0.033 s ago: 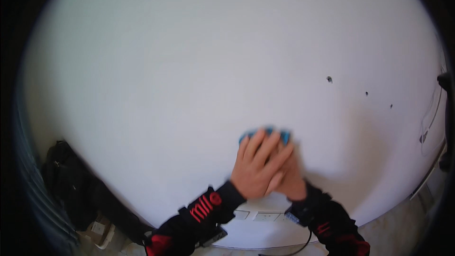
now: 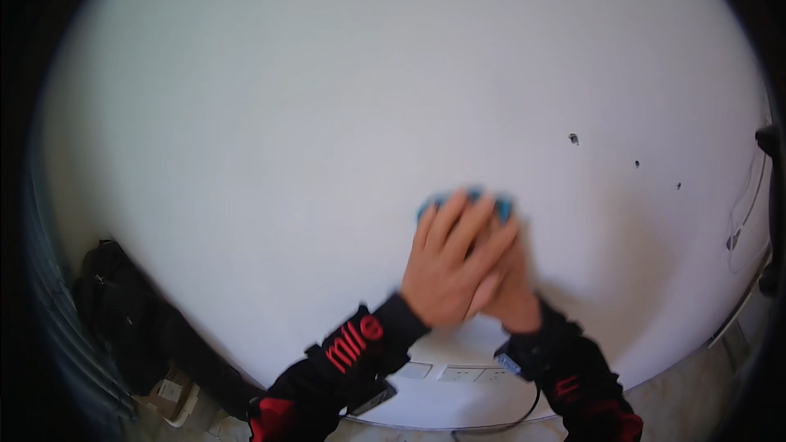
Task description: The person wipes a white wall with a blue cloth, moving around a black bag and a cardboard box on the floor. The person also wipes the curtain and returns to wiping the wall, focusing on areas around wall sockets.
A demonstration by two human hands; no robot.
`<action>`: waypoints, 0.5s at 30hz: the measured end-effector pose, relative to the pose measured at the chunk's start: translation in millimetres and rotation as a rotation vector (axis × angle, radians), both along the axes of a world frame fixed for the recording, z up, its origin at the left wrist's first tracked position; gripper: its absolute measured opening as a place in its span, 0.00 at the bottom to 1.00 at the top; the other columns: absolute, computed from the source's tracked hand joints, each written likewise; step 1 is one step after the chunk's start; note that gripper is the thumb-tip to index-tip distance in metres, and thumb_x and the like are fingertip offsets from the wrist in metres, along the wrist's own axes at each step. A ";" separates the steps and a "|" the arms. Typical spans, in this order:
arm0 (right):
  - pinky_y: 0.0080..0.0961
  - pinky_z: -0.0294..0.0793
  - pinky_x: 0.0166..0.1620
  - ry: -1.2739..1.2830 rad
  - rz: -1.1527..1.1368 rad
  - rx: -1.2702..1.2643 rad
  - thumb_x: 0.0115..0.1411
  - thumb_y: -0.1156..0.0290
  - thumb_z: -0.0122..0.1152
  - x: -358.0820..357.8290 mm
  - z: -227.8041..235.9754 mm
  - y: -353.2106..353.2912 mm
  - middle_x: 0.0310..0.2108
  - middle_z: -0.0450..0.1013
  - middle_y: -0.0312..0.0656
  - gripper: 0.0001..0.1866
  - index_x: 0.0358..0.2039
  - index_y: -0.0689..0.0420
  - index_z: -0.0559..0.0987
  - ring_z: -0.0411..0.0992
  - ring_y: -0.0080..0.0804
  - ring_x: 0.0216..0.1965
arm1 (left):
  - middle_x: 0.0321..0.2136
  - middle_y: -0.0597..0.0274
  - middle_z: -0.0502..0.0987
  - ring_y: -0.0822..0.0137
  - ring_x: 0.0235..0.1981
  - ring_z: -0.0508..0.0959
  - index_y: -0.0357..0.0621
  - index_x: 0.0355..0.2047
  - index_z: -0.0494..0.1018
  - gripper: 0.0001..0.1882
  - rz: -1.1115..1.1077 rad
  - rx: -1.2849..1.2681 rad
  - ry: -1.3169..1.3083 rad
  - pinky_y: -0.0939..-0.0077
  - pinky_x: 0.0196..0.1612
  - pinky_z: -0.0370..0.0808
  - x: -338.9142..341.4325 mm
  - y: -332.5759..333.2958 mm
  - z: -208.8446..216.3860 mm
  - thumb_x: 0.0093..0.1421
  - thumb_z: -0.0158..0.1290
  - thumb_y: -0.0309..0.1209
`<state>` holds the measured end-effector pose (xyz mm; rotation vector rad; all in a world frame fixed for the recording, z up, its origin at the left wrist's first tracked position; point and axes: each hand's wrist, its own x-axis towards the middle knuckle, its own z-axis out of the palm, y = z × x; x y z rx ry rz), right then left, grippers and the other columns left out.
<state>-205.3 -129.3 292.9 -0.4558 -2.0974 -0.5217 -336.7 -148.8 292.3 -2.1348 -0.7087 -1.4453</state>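
Evidently the cloth (image 2: 506,209) was up against the wall (image 2: 270,147), a little right of the middle of the scene, its blue edge showing, blurred, just past the fingertips on the far side. The left grip (image 2: 444,274) lay across the right grip (image 2: 516,293) and covered much of it; the left fingers were stretched out and slightly spread, curled round nothing, with their tips over the cloth. So much of the right grip was hidden that whether it grasped the cloth or only lay flat on it could not be told. Black sleeves with red parts came in, the left sleeve (image 2: 315,376) from the near left and the right sleeve (image 2: 585,389) from the near right. Farther off and to the right, three dark holes (image 2: 574,139) made a slanting row in the wall, the largest at its left end. Nearer than the wrists, a switch plate (image 2: 415,371) and sockets (image 2: 463,374) sat side by side, and a black cable (image 2: 537,399) curved close to the right sleeve. Well to the left stood a black bag (image 2: 123,319), with a box (image 2: 170,390) near it and a curtain (image 2: 65,344) further left.
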 end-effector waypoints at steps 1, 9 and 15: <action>0.39 0.55 0.64 0.029 0.009 0.047 0.64 0.56 0.48 -2.8 21.5 14.0 0.62 0.59 0.46 0.32 0.65 0.56 0.57 0.57 0.42 0.63 | 0.58 0.49 0.65 0.43 0.60 0.60 0.48 0.55 0.70 0.28 0.142 0.129 -0.036 0.45 0.61 0.56 -3.9 11.5 14.0 0.52 0.56 0.37; 0.39 0.55 0.65 0.010 0.126 -0.065 0.65 0.57 0.48 -34.0 -17.7 -4.2 0.62 0.59 0.45 0.32 0.65 0.56 0.56 0.56 0.41 0.64 | 0.61 0.50 0.62 0.45 0.62 0.60 0.52 0.60 0.66 0.31 0.167 -0.007 -0.097 0.43 0.61 0.56 -12.3 -29.3 -33.3 0.54 0.54 0.38; 0.38 0.55 0.65 0.025 0.238 0.011 0.65 0.57 0.48 -37.9 35.6 19.5 0.62 0.59 0.45 0.32 0.65 0.57 0.56 0.56 0.40 0.64 | 0.63 0.56 0.59 0.54 0.64 0.58 0.48 0.63 0.60 0.31 -0.198 -0.118 -0.226 0.54 0.65 0.55 -47.4 18.0 17.2 0.60 0.53 0.39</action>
